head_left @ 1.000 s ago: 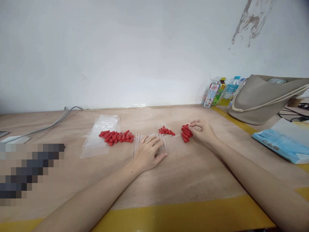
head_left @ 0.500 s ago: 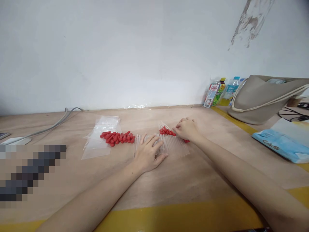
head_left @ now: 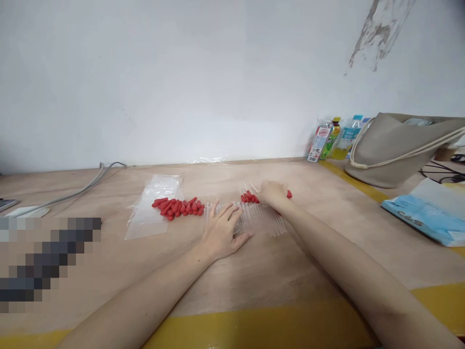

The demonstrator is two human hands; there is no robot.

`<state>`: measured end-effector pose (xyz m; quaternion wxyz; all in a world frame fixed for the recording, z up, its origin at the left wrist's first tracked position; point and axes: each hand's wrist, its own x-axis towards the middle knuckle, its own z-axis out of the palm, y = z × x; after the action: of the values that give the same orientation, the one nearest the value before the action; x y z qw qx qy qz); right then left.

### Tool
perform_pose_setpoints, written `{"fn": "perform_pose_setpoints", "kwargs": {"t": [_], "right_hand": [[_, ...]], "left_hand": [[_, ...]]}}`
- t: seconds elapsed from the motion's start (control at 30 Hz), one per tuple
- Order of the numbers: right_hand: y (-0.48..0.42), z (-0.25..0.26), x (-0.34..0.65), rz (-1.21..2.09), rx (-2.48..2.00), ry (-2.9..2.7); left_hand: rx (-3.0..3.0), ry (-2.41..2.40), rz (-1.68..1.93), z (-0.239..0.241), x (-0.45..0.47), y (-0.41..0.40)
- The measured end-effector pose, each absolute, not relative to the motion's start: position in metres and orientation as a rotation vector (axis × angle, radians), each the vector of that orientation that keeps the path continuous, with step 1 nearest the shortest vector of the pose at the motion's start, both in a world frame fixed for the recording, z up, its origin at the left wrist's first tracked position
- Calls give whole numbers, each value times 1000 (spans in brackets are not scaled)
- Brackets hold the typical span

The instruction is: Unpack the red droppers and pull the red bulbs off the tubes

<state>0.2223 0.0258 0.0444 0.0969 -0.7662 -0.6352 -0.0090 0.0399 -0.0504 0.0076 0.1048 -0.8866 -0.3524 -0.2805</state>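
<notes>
My left hand (head_left: 223,228) lies flat with fingers spread on a row of thin clear tubes (head_left: 263,218), side by side on the table. Along the far ends of the tubes sit several red, bulb-shaped pieces (head_left: 249,196), like rubber dropper bulbs. Over the right part of that row is my right hand (head_left: 273,194), curled, its fingertips hidden behind its back. Whatever it pinches cannot be made out. Another red piece (head_left: 289,194) shows just right of this hand. A loose pile of red bulbs (head_left: 178,208) rests left of my left hand, partly on clear plastic bags (head_left: 145,220).
A grey cable (head_left: 72,194) runs along the table at the left. At the back right stand a carton (head_left: 319,144), bottles (head_left: 345,143) and a grey bag (head_left: 392,150) with cord handles. A blue tissue pack (head_left: 425,218) lies at the right. Yellow tape marks the table edges.
My right hand has turned and curled over the row, hiding its fingers. A red piece now shows to its right. My left hand stays in place on the tubes.
</notes>
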Motion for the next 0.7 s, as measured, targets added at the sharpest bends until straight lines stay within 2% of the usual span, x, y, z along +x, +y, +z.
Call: {"fn": "perform_pose_setpoints", "kwargs": {"t": [0.13, 0.27, 0.37, 0.5, 0.7], "right_hand": [[10, 47, 225, -163, -2076, -1886], [-23, 34, 241, -442, -1481, -1931], [-50, 19, 256, -565, -1204, -1997], [-72, 4, 261, -584, -969, -2031], [-72, 0, 250, -497, -875, -2071]], "left_hand": [[-2554, -1033, -844, 8, 39, -49], [-2415, -1016, -926, 9, 40, -47], [-2362, -966, -930, 9, 43, -47], [-2393, -863, -874, 9, 47, -49], [-2436, -718, -941, 8, 49, -50]]}}
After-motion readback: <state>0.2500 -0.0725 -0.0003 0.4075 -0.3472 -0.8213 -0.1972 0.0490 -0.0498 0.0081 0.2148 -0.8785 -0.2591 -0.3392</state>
